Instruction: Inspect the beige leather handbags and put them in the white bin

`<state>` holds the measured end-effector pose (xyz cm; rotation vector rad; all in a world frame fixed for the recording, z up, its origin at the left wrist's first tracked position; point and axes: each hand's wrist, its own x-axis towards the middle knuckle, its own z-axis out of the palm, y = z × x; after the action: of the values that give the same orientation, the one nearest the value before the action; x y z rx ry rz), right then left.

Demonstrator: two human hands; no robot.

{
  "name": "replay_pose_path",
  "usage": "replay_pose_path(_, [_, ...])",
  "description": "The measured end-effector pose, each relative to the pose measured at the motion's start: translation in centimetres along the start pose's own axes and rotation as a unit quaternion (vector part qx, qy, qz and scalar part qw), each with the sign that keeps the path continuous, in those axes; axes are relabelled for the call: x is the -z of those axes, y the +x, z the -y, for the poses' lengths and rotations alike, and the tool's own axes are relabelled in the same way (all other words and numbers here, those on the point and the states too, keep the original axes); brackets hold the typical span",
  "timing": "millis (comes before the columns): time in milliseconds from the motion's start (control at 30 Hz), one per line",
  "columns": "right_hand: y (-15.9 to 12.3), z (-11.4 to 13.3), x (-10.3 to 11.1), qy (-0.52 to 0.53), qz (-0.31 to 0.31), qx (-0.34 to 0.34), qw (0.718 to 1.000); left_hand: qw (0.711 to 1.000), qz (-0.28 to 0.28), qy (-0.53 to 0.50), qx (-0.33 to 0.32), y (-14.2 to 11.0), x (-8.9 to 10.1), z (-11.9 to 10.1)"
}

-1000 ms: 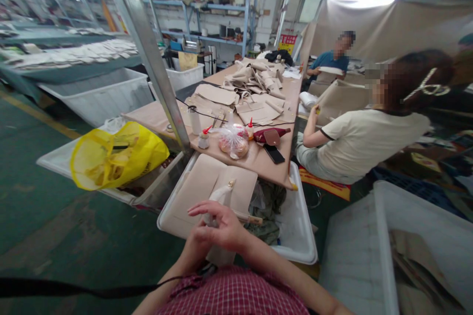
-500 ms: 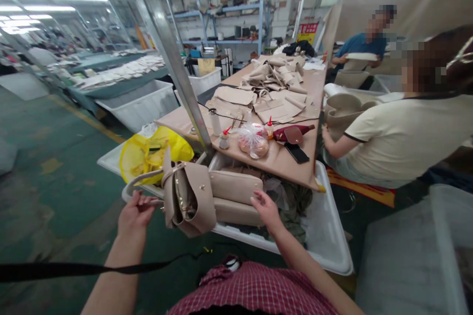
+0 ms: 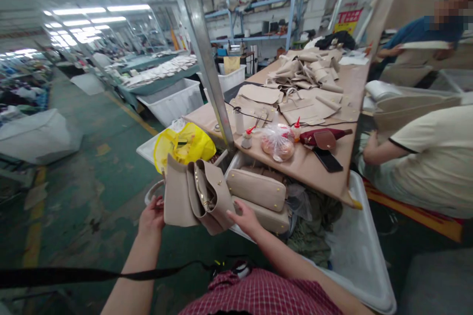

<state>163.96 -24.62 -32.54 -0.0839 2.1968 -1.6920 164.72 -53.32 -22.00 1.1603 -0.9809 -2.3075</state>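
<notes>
A beige handbag [image 3: 218, 203] hangs tilted in front of me, its flap [image 3: 176, 194] thrown back to the left and its inner compartments and zip showing. My left hand [image 3: 152, 214] is closed at the bag's left side, by the pale looped handle [image 3: 153, 192]; its fingertips are partly hidden. At the right side, my right hand [image 3: 244, 217] has thumb and fingers apart, close against the front panel; firm contact is hard to make out. Just beyond it, more beige handbags [image 3: 256, 189] with gold studs lie in a white bin [image 3: 371, 236].
A tan-covered table [image 3: 251, 155] bears cut beige pieces [image 3: 306, 71], red-tipped bottles [image 3: 247, 139], a bag of round food [image 3: 278, 142] and a phone [image 3: 328, 158]. A metal post [image 3: 201, 44] rises at its corner. A yellow bag [image 3: 185, 142] lies left. Co-workers sit right.
The handbag has turned so its flap spreads open to the left. My right hand has moved from the bags in the bin to the handbag's front. The view has swung left.
</notes>
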Motion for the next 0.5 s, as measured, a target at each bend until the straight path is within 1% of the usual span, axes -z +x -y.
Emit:
replay_pose_path(100, [1.6, 1.9, -1.1, -0.016, 0.003, 0.005, 1.000, 1.000, -0.004, 0.022, 0.005, 0.3, 0.9, -0.1])
replay_pose_path(167, [2.5, 3.4, -1.8, -0.043, 0.022, 0.004, 0.999, 0.999, -0.001, 0.050, 0.004, 0.3, 1.2, -0.1])
replay_pose_path(267, [3.1, 5.0, -3.3, -0.121, 0.080, 0.006, 0.989, 0.996, -0.001, 0.087, 0.033, -0.1, 1.3, -0.1])
replay_pose_path(333, [2.9, 5.5, -5.0, -0.161, 0.129, 0.021, 0.978, 0.994, 0.006, 0.101, 0.040, -0.3, 1.0, 0.2])
replay_pose_path(367, [2.6, 5.5, -6.1, -0.179, 0.157, 0.035, 0.971, 0.994, 0.013, 0.108, 0.024, -0.3, 0.9, 0.5])
replay_pose_path(433, [1.9, 5.1, -8.5, -0.216, 0.211, 0.081, 0.950, 0.989, 0.018, 0.143, -0.039, 0.1, 0.9, 1.2])
replay_pose_path(500, [1.3, 4.5, -11.0, -0.259, 0.260, 0.148, 0.918, 0.973, 0.007, 0.207, -0.105, 0.9, 1.1, 2.2])
